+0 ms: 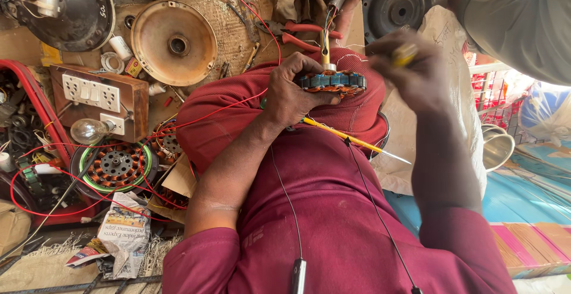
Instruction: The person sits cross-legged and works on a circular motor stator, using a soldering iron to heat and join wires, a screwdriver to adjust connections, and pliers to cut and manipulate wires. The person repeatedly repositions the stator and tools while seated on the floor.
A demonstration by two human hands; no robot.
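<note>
Here the wound stator (333, 84), a ring of copper coils with a blue-grey rim, rests on the person's raised knee, its shaft pointing away from the body. The left hand (294, 88) is clamped on its near-left edge. The right hand (416, 74), blurred, hovers just right of it, closed around a yellow-handled tool (404, 55). A yellow screwdriver (351, 139) lies below the left hand.
</note>
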